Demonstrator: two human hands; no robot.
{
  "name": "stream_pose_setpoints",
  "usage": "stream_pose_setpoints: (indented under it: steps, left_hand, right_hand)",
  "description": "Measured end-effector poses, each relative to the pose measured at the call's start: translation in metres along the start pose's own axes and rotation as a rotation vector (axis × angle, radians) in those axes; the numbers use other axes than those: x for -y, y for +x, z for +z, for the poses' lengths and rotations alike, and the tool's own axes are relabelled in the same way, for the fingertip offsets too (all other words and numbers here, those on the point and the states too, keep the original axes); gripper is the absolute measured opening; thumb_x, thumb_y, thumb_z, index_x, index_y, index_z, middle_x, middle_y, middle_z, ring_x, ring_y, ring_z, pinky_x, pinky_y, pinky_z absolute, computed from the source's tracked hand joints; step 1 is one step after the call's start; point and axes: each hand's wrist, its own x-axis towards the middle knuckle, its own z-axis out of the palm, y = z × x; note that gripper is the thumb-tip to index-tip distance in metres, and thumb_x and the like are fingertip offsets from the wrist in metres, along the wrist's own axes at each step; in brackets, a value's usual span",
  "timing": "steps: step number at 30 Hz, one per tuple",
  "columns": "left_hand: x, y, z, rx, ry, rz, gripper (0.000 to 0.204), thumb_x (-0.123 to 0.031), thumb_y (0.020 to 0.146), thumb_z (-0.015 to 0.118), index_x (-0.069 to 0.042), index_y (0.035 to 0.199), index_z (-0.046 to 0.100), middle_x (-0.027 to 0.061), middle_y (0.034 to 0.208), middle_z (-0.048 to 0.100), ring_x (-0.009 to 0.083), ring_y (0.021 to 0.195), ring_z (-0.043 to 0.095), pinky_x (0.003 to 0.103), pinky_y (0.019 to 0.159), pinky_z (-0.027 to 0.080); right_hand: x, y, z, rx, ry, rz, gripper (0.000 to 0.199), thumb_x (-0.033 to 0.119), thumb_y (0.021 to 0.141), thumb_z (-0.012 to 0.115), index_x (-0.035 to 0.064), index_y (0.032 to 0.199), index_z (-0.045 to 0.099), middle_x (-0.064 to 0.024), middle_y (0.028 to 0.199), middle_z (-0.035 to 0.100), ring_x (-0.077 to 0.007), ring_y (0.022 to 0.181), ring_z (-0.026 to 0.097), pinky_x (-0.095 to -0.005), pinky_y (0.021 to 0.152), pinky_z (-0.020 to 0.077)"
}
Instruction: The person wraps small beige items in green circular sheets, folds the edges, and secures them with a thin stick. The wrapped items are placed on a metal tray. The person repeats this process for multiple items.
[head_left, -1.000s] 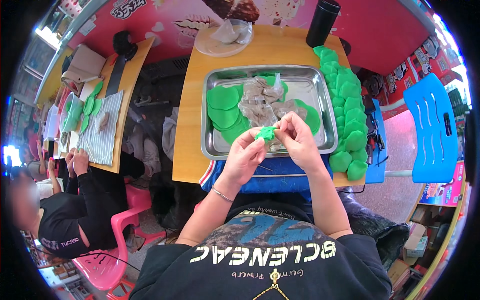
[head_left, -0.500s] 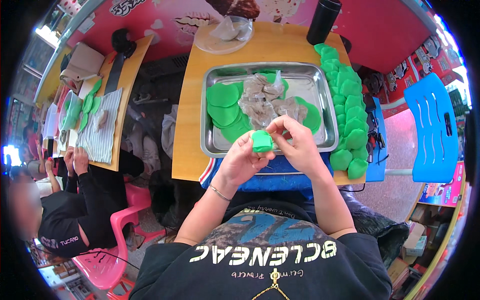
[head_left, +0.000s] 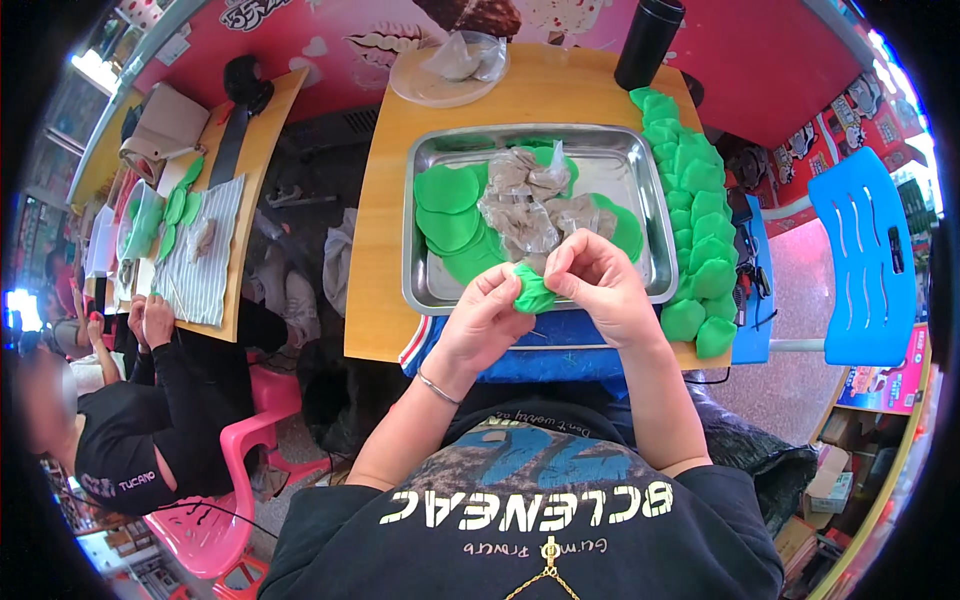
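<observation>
Both my hands meet over the near edge of a steel tray (head_left: 430,290). My left hand (head_left: 487,318) and my right hand (head_left: 597,282) pinch a folded green dough piece (head_left: 534,292) between the fingertips. In the tray lie flat green dough rounds (head_left: 448,210) and a heap of grey-brown filling lumps (head_left: 530,205). Along the table's right edge runs a row of finished green folded pieces (head_left: 700,215).
A black cylinder flask (head_left: 648,42) and a plate with a plastic bag (head_left: 447,68) stand at the wooden table's far end. A blue chair (head_left: 868,270) is on the right. At the left table another person (head_left: 130,420) works at green rounds on a striped cloth (head_left: 200,250).
The green piece has gone from a loose flat shape to a tighter folded lump between my fingers. My hands stayed over the tray's near edge.
</observation>
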Motion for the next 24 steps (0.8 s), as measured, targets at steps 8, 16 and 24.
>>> stream_pose_setpoints:
  steps: [8,16,24]
  left_hand:
    - [-0.008,-0.007,-0.007,0.036,0.194,-0.079,0.012,-0.017,0.085,0.061,-0.009,0.091,0.054,-0.0012,0.078,0.055,0.0047,0.058,0.044,0.019,0.051,0.035]
    - [0.004,-0.008,0.000,0.090,-0.063,0.034,0.017,-0.014,0.084,0.062,-0.008,0.098,0.054,0.0020,0.081,0.058,0.0061,0.058,0.047,0.018,0.051,0.035]
    - [0.003,-0.010,-0.001,0.137,0.030,0.019,0.044,-0.029,0.083,0.065,-0.001,0.113,0.050,0.0028,0.083,0.055,0.0082,0.060,0.044,0.021,0.055,0.035]
  right_hand:
    - [0.000,-0.001,-0.002,-0.032,-0.089,-0.006,0.012,0.000,0.083,0.060,0.0062,0.084,0.050,0.0016,0.081,0.056,-0.0050,0.076,0.054,-0.0197,0.070,0.0450]
    - [0.004,0.002,-0.002,-0.067,-0.223,0.035,0.013,-0.001,0.083,0.059,0.0058,0.085,0.049,0.0028,0.076,0.054,-0.0027,0.071,0.052,-0.0175,0.063,0.0417]
    - [0.000,0.002,-0.001,-0.060,-0.171,-0.055,0.013,-0.002,0.083,0.059,0.0059,0.085,0.048,0.0021,0.079,0.054,-0.0029,0.073,0.052,-0.0174,0.065,0.0421]
